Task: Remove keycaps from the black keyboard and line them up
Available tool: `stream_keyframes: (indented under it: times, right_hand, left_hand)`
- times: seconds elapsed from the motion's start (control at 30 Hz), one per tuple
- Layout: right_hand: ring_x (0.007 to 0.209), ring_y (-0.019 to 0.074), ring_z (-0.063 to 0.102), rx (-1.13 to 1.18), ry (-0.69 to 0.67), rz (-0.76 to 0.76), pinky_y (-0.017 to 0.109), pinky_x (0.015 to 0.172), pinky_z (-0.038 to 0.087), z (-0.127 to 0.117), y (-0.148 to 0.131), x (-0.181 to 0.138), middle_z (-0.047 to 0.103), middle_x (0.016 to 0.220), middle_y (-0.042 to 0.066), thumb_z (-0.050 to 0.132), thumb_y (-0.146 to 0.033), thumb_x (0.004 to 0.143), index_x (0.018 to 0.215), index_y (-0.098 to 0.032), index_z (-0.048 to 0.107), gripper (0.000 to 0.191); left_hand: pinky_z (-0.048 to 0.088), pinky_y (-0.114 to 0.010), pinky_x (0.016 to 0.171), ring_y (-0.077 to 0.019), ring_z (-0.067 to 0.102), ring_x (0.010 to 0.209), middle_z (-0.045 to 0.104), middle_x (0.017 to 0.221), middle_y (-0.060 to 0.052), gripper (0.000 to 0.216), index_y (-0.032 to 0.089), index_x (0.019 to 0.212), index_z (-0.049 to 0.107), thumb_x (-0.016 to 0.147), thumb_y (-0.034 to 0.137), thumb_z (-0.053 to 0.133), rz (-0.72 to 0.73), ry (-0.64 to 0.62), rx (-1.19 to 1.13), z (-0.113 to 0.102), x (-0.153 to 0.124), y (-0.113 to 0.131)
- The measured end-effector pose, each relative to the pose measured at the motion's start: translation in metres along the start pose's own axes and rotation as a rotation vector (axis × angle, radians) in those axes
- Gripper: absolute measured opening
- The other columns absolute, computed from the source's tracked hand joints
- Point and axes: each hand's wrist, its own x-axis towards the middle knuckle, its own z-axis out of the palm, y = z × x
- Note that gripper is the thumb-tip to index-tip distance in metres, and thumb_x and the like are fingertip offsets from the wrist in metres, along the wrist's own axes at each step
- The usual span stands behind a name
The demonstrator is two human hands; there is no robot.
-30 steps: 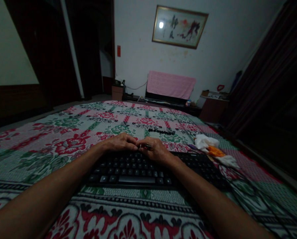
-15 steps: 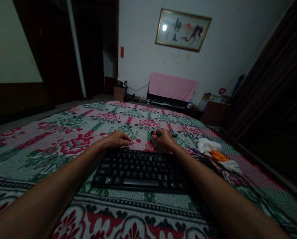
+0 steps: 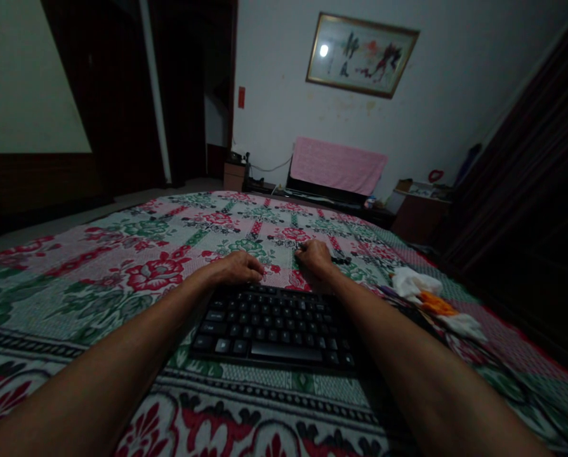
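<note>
1 black computer keyboard [image 3: 274, 325] lies flat, closer than both hands, its key legends too small to read. The left hand [image 3: 240, 267], loosely curled, is by its far edge; the right hand [image 3: 316, 259], fingers drawn narrow, is just beyond, beside small dark pieces [image 3: 343, 260]. Whether either holds anything, I cannot tell. Underneath spreads a textured floral bedspread [image 3: 155, 271]. A gilt-framed picture [image 3: 363, 56] bears 2 large, illegible brush-style characters.
</note>
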Motion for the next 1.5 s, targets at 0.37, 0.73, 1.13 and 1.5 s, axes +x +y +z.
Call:
stream_keyframes:
  times: [0.37, 0.73, 1.13, 1.5]
  right_hand:
    - [0.080, 0.0222, 0.062, 0.012, 0.034, 0.028, 0.027, 0.066, 0.043, 0.006, 0.002, 0.002, 0.067, 0.084, 0.013, 0.057, -0.040, 0.071, 0.081, -0.015, 0.068, 0.029]
    - [0.067, 0.0131, 0.059, 0.405, 0.110, 0.032, 0.020, 0.061, 0.042, -0.039, 0.026, -0.032, 0.065, 0.072, 0.001, 0.056, -0.023, 0.066, 0.076, -0.016, 0.063, 0.014]
    - [0.065, 0.0109, 0.063, 1.127, 0.045, -0.014, 0.024, 0.063, 0.050, -0.042, -0.008, -0.097, 0.064, 0.081, 0.003, 0.046, -0.022, 0.076, 0.090, -0.016, 0.052, 0.017]
    - [0.065, 0.0096, 0.064, 1.260, -0.080, -0.057, 0.021, 0.058, 0.051, -0.028, -0.040, -0.115, 0.060, 0.084, 0.001, 0.039, -0.018, 0.081, 0.099, -0.020, 0.038, 0.019]
  left_hand:
    - [0.040, -0.024, 0.066, -0.0159, 0.058, 0.070, 0.069, 0.073, 0.000, 0.026, 0.017, 0.081, 0.071, 0.060, 0.026, 0.060, 0.023, -0.012, 0.063, -0.001, -0.003, 0.003]
    - [0.041, -0.022, 0.066, -0.0153, 0.058, 0.072, 0.069, 0.070, 0.002, 0.022, 0.020, 0.073, 0.071, 0.054, 0.030, 0.065, 0.028, -0.028, -0.067, -0.006, -0.001, -0.003]
    - [0.037, -0.023, 0.052, -0.0127, 0.053, 0.056, 0.061, 0.063, -0.002, 0.039, 0.013, 0.076, 0.065, 0.062, 0.049, 0.062, -0.031, 0.248, -0.256, 0.002, -0.068, -0.003]
    - [0.041, -0.031, 0.088, -0.0219, 0.060, 0.095, 0.070, 0.095, -0.004, 0.034, 0.019, 0.090, 0.070, 0.068, 0.042, 0.057, 0.050, 0.337, 0.005, 0.013, -0.069, -0.010]
